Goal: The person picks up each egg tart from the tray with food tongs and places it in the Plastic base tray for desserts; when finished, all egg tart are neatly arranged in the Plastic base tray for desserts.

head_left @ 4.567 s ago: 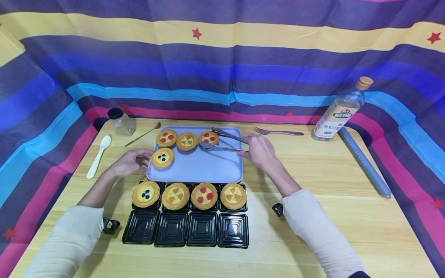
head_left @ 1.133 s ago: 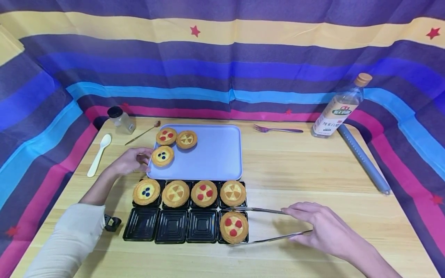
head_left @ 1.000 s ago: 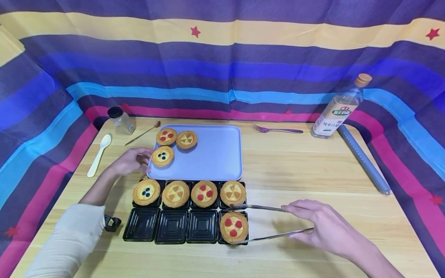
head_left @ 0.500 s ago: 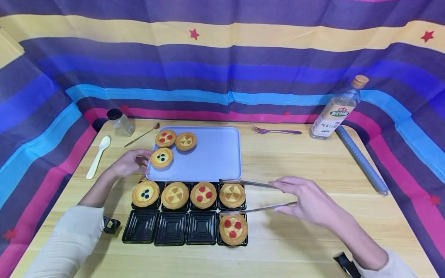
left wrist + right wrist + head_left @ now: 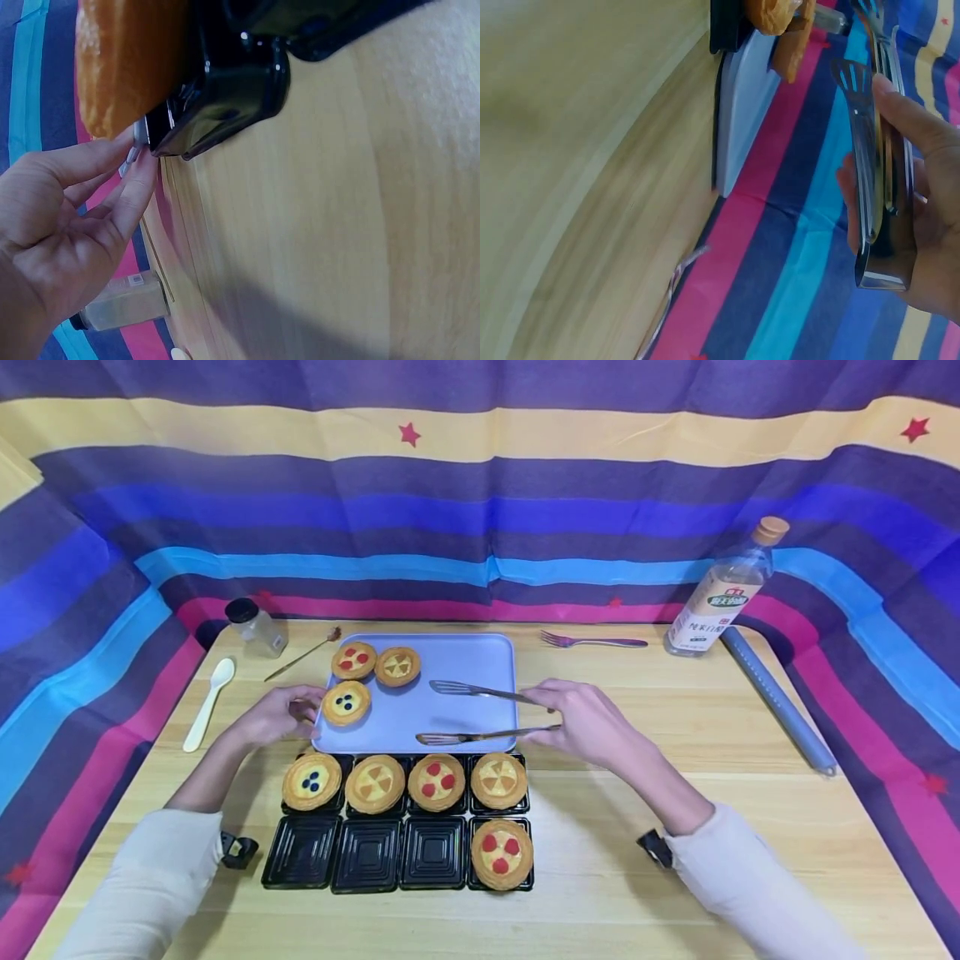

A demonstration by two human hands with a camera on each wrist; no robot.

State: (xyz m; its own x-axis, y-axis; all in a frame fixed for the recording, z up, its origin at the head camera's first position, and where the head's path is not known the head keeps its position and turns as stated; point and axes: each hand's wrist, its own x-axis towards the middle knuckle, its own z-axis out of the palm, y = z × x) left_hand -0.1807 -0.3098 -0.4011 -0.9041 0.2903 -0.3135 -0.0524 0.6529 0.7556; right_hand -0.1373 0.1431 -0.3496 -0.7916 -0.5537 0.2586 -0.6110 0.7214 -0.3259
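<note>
My right hand (image 5: 588, 718) holds metal tongs (image 5: 480, 691), their arms spread over the lavender tray (image 5: 465, 652) with nothing between the tips. The left hand (image 5: 276, 717) pinches the tray's left edge between thumb and fingers, seen also in the left wrist view. Three tarts sit at the tray's left: a red-berry tart (image 5: 353, 660), a tart with tan wedges (image 5: 397, 667) and a blueberry tart (image 5: 346, 703). Before the tray, black plastic containers (image 5: 367, 855) form two rows. The back row is filled with tarts; the front row's rightmost bears a red-berry tart (image 5: 502, 855).
Beyond the left hand lie a white spoon (image 5: 208, 703), a lidded jar (image 5: 257, 628) and a thin stirrer (image 5: 303, 654). A purple fork (image 5: 592, 642), a vinegar bottle (image 5: 715, 597) and a grey-blue rod (image 5: 778, 700) lie or stand at the back right. Striped cloth (image 5: 450, 510) surrounds the table.
A red-berry tart has gone from the tray into the front right container. The tongs have let go of it and moved back, up and left over the tray. The left hand stays put.
</note>
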